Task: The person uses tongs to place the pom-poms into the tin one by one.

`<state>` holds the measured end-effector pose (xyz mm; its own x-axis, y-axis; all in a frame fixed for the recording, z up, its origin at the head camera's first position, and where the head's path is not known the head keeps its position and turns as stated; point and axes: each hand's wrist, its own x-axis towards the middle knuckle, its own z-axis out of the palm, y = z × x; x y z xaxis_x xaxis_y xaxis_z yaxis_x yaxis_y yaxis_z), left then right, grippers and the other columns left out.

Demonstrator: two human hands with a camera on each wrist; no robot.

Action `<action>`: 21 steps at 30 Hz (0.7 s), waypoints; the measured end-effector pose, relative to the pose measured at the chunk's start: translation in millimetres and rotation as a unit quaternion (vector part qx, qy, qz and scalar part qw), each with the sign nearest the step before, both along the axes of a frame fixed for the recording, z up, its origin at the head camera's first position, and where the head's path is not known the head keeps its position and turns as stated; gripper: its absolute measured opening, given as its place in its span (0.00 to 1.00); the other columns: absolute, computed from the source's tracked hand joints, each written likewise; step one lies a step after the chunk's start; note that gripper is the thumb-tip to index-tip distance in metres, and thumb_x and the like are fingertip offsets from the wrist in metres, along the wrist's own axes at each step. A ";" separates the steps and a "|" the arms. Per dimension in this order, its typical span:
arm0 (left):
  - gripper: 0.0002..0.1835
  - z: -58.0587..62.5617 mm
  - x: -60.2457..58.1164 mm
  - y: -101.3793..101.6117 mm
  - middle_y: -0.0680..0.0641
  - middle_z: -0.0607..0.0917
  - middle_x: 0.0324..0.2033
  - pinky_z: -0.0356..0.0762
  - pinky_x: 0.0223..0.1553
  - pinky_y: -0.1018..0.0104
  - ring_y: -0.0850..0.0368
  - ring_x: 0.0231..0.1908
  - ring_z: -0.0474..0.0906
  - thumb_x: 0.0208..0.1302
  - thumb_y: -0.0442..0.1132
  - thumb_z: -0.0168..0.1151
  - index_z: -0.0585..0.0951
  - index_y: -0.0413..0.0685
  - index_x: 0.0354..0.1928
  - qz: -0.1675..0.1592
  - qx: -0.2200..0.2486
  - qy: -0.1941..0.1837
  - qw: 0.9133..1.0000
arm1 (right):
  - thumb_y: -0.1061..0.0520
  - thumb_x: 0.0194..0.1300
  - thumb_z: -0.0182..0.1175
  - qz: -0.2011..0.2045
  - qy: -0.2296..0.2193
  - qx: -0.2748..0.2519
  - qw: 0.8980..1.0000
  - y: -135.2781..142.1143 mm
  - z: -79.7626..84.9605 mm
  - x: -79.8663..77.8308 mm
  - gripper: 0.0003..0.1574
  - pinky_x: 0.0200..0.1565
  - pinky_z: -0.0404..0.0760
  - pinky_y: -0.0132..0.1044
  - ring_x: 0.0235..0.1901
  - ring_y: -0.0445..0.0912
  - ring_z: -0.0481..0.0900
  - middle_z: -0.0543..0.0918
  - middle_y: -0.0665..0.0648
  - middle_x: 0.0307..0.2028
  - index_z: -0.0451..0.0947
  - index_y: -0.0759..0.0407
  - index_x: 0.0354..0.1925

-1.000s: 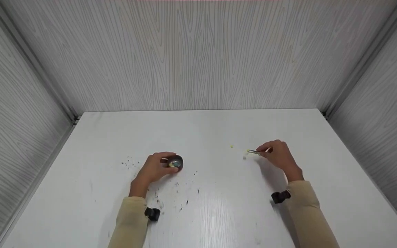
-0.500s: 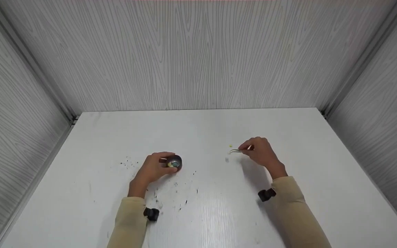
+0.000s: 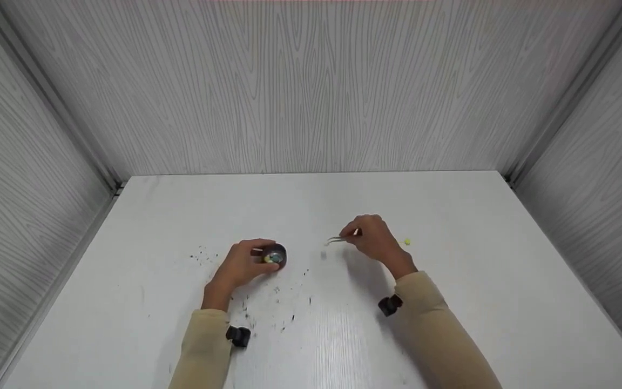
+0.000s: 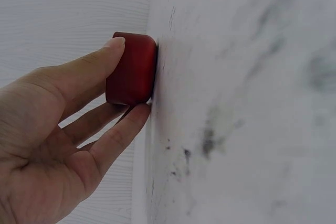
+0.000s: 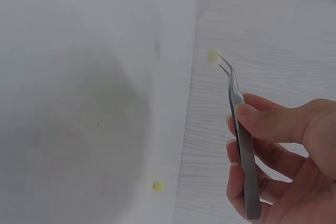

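Observation:
In the head view my left hand (image 3: 238, 266) holds a small round cup (image 3: 282, 256) on the white table, thumb and fingers on its sides. It is dark red and glossy in the left wrist view. Several pale and bluish bits (image 3: 273, 259) lie inside. To its right, above the table, my right hand (image 3: 374, 239) pinches curved metal tweezers (image 5: 249, 171). A tiny pale yellow piece (image 5: 213, 55) is at the tweezer tips, and its shadow falls on the table below. Right of that hand lies another small yellow piece (image 3: 407, 242).
Dark specks (image 3: 292, 317) and smudges are scattered on the white table (image 3: 311, 205) around the left hand. Grey wood-grain panels (image 3: 311, 86) stand at the back and on both sides. A black wrist camera (image 3: 390, 306) sits on each sleeve.
My right hand has moved left toward the cup with the tweezers and the pale piece. A yellow piece formerly under this hand now shows, while another is now covered. The left hand stays put.

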<state>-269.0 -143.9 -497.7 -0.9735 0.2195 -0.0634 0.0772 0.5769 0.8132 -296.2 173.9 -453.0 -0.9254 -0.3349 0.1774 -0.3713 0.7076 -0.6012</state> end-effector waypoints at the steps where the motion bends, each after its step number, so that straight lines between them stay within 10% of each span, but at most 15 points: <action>1: 0.31 0.2 0.1 0.2 0.39 0.81 0.64 0.77 0.65 0.43 0.39 0.64 0.79 0.63 0.37 0.75 0.79 0.48 0.68 0.000 0.000 0.001 1.000 | 0.69 0.64 0.68 0.004 0.005 0.001 1.000 -3.5 -0.5 -0.2 0.09 0.37 0.82 0.38 0.35 0.50 0.85 0.91 0.59 0.38 0.92 0.60 0.40; 21: 0.31 3.1 0.3 0.9 0.39 0.81 0.64 0.77 0.66 0.43 0.39 0.63 0.80 0.62 0.37 0.75 0.79 0.48 0.68 0.000 -0.007 0.005 1.000 | 0.70 0.65 0.67 0.065 0.071 -0.013 0.995 -64.9 -10.3 5.4 0.10 0.46 0.88 0.46 0.41 0.52 0.88 0.90 0.60 0.37 0.92 0.61 0.40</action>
<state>-268.7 -143.0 -494.6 -0.9743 0.2180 -0.0574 0.0841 0.5877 0.8047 -290.8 109.0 -463.3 -0.8392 -0.4444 0.3135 -0.5418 0.6328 -0.5532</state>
